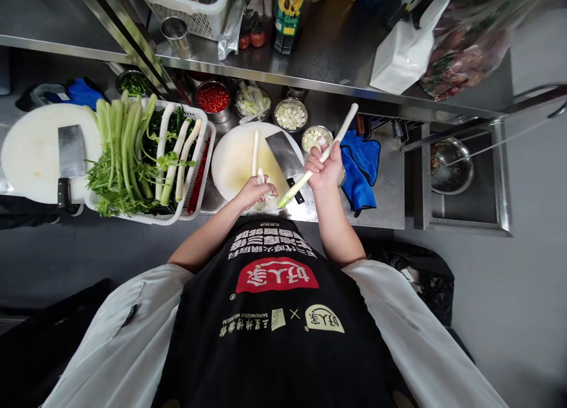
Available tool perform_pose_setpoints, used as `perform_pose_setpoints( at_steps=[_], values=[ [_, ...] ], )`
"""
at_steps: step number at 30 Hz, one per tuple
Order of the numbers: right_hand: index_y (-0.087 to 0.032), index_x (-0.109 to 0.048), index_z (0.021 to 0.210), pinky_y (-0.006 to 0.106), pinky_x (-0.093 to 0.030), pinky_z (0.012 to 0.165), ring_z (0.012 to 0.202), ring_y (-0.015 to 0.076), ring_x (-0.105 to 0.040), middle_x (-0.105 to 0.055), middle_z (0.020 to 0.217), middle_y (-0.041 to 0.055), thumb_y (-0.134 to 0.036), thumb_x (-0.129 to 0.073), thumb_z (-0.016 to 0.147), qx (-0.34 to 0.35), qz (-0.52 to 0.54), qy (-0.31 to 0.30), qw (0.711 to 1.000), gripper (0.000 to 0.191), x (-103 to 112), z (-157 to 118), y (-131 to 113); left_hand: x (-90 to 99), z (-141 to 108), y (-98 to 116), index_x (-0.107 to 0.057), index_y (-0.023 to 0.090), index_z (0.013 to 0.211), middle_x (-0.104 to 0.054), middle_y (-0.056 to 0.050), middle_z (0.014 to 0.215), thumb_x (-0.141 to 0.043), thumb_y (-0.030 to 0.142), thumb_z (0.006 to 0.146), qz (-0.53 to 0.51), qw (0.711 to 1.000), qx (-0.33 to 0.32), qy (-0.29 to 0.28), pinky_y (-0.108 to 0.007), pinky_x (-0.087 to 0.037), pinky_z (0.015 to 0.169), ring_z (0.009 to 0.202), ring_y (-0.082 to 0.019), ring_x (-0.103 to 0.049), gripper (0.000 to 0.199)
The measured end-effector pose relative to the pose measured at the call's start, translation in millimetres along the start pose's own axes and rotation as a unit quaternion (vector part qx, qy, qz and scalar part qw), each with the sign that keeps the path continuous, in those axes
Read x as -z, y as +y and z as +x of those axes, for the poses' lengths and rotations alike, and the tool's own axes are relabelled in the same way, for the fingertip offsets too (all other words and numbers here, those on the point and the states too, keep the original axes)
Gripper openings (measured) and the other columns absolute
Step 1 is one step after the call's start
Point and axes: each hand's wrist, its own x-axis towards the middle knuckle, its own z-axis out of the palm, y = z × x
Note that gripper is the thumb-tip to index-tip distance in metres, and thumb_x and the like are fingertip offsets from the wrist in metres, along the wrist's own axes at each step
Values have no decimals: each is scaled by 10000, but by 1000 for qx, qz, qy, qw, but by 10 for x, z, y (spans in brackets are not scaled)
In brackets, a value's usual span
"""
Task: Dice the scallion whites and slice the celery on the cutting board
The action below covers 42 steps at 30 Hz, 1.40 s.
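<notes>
One round white board (pixel 225 167) lies beneath our left hand (pixel 256 192), which pinches a thin pale strip (pixel 260 175); rightward we see a black-handled steel cleaver (pixel 283 153), then our right hand (pixel 326 170), curled round a long white-and-green stalk (pixel 345 128) slanting above the cleaver's handle.

Flat steel counter (pixel 392 210), left to right

A round white plastic board (pixel 29 166) lies far left, a black-handled steel cleaver (pixel 71 151) on it. Next stands a rectangular white plastic basket (pixel 170 220), leafy green celery (pixel 117 136) in it. Mid-counter lies a second round white plastic board (pixel 228 172), bearing a slim white stalk (pixel 256 151) and, to its right, another black-handled steel cleaver (pixel 284 152). Round steel bowls (pixel 220 114) stand behind. Blue cloth (pixel 361 169) lies right, then a rectangular steel sink (pixel 485 189), a shallow steel basin (pixel 450 167) inside.
</notes>
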Motion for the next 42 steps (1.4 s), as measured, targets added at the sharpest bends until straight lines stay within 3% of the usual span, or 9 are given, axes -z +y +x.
perform_pose_setpoints(
  at_steps=[7,13,17,27,36,42],
  values=[
    [-289,-679,984,196,-313,369,407,92,-374,-426,580,-95,-685,-661,990,-33,-33,-17,999,397,-54,40,122,-89,-17,-61,-663,178,812,-582,44,585,-792,286,763,58,992,-8,-110,-197,-406,464,485,-82,-522,175],
    [-299,-665,988,198,-266,327,369,88,-338,-376,553,-105,-684,-631,1010,-17,-58,21,998,388,-170,13,100,-35,-29,-87,-729,171,903,-608,40,614,-811,325,814,101,986,-59,-121,-210,-456,502,514,-90,-550,195],
    [-304,-669,1032,202,-312,334,374,93,-389,-416,555,-100,-688,-600,1027,-4,-65,52,997,390,-221,-6,131,-46,-54,-70,-744,166,889,-614,44,648,-806,291,788,147,976,-90,-130,-215,-445,521,541,-86,-541,173],
    [-337,-678,1092,236,-340,379,395,108,-361,-421,559,-95,-712,-642,983,-16,-91,41,995,392,-227,-25,185,-34,-50,-1,-685,178,764,-606,38,584,-722,209,765,206,965,-60,-153,-212,-426,483,485,-98,-556,48],
    [-287,-648,933,237,-233,354,387,93,-268,-384,557,-88,-774,-619,962,-37,-72,-37,996,489,-149,33,177,-71,-48,-1,-668,158,719,-587,56,551,-695,141,755,182,973,-53,-134,-187,-443,495,470,-73,-547,48],
    [-308,-700,1047,244,-310,410,449,127,-388,-371,558,-79,-786,-657,931,-75,-63,-122,988,493,-79,82,116,-127,-73,-6,-671,151,741,-578,52,540,-707,147,776,128,982,-54,-126,-184,-446,492,474,-71,-535,50]
  ],
)
